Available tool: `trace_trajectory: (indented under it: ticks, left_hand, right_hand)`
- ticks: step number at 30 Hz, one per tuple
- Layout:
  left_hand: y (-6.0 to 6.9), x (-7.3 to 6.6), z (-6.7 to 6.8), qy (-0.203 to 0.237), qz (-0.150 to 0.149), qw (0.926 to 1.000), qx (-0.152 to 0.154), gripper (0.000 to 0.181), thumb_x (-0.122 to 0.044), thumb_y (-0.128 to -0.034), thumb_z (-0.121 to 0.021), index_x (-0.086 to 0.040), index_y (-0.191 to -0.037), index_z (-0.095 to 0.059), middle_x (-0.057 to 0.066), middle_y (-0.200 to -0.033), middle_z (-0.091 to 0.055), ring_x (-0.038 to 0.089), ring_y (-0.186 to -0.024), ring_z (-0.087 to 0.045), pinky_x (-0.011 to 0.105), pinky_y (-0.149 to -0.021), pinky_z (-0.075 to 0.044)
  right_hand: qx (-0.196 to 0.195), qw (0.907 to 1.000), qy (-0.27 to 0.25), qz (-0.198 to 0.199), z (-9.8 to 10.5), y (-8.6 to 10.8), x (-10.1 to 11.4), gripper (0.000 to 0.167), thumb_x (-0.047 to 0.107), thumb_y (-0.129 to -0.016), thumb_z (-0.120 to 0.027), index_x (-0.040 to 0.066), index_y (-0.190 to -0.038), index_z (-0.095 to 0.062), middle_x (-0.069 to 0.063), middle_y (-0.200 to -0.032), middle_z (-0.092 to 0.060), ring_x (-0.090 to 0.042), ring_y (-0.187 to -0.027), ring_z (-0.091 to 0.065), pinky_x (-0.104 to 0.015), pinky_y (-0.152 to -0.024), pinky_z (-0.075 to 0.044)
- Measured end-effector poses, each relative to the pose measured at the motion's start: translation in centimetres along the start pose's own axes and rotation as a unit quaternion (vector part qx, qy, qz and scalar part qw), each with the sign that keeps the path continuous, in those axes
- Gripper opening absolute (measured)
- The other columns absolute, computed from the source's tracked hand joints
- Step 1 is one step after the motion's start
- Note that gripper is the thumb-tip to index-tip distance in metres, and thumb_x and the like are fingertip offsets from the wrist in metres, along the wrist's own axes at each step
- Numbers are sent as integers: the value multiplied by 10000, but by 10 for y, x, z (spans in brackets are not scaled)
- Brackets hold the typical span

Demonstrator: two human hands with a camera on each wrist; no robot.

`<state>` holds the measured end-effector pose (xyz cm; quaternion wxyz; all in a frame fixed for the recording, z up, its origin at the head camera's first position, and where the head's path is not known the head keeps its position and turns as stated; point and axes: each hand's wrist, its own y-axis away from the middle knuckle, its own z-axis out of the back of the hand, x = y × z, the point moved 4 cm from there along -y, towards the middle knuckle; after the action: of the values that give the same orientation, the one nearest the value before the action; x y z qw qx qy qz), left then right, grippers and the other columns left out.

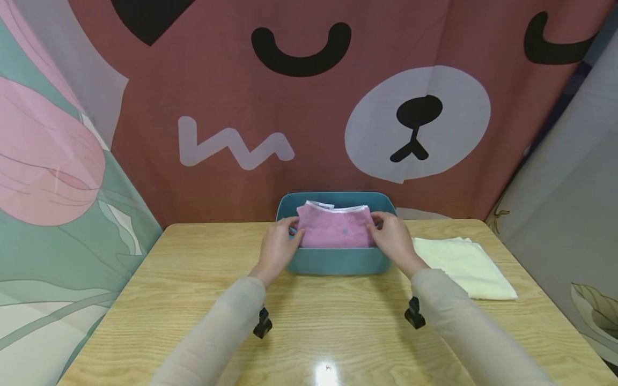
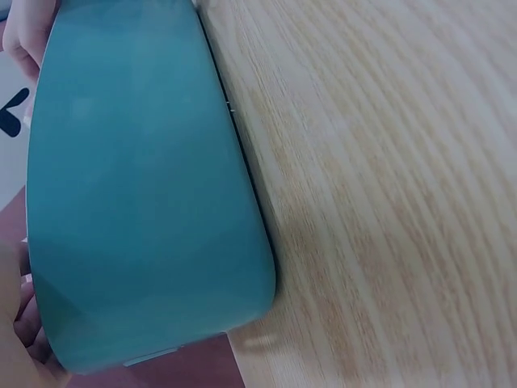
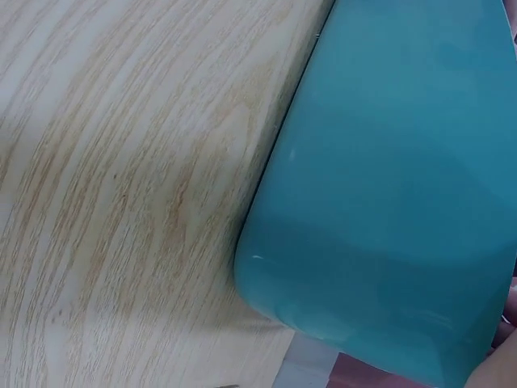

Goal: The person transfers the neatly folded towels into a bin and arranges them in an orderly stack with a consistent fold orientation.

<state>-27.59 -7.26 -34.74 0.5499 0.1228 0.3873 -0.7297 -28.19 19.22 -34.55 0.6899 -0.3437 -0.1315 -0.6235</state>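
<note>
A reddish-brown, bear-faced fabric curtain [image 1: 309, 102] and a light wood-grain tabletop [image 1: 207, 262] are behind and beneath a glossy teal, round-cornered bin [image 1: 338, 262]. Right of the bin lies a folded pale-yellow cloth [image 1: 465, 269]. Inside the bin, rising above its front rim, stands a white-edged pink cloth [image 1: 334, 229], pinched at opposite sides by the left hand [image 1: 279, 244] and right hand [image 1: 395, 239].

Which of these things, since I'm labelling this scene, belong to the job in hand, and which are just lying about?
In the job:
- pink cloth, partly inside the bin
- teal bin
- left hand and right hand, gripping the cloth's sides

Apparently just about:
- pale yellow cloth, untouched on the table
- bear-print curtain behind
</note>
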Motion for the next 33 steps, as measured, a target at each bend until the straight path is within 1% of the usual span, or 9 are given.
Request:
trace_trajectory:
  ticks: [4,10,13,18,23,27,33]
  left_hand:
    - [1,-1,0,15,-30,10000,3,322,-178,-930,-712,-5,-1200,-678,101,-1004,-694,221,-874,-656,347,-718,-545]
    - [2,0,1,100,-74,9999,-96,305,-153,-928,-708,-20,-1200,-680,74,-985,-687,202,-867,-649,348,-733,-535]
    - [3,0,1,130,-117,9998,-137,299,-140,-928,-703,-25,-1204,-678,57,-978,-679,190,-862,-643,341,-728,-534]
    - [5,-1,1,139,-196,9996,-123,278,-134,-934,-697,-22,-1188,-679,61,-972,-672,198,-860,-640,338,-722,-537]
    - [5,-1,0,153,-206,9996,-88,271,-141,-942,-688,-25,-1187,-680,54,-964,-670,202,-866,-639,334,-727,-533]
    - [6,-1,0,212,-280,9993,-101,269,-134,-942,-687,-22,-1186,-681,51,-961,-670,199,-869,-637,335,-734,-534]
    - [8,-3,-1,290,-328,9990,-77,252,-135,-946,-682,-50,-1183,-686,32,-967,-669,164,-870,-629,320,-740,-534]
  right_hand:
    - [-30,10000,74,42,-1,1,-1,350,146,-940,-669,-39,-1235,-643,-168,-991,-683,-258,-805,-615,-347,-632,-495]
    - [-51,9998,85,190,-1,2,0,317,108,-942,-651,-6,-1238,-658,-141,-966,-685,-216,-704,-614,-324,-561,-469]
    - [-24,9998,77,199,0,2,1,318,104,-947,-642,1,-1248,-655,-139,-977,-683,-211,-713,-604,-323,-551,-460]
    - [-35,9998,68,196,0,4,0,314,107,-948,-642,9,-1247,-657,-138,-979,-683,-202,-692,-594,-325,-557,-452]
    - [-38,9998,14,202,0,5,-2,307,113,-951,-641,23,-1244,-660,-126,-970,-678,-191,-666,-577,-328,-540,-450]
    - [-46,9998,-70,195,2,5,-3,296,137,-966,-629,52,-1248,-660,-106,-978,-668,-196,-697,-575,-333,-547,-455]
    - [-136,9990,-284,317,5,10,-3,282,158,-976,-624,65,-1239,-664,-94,-1001,-663,-227,-830,-603,-361,-609,-471]
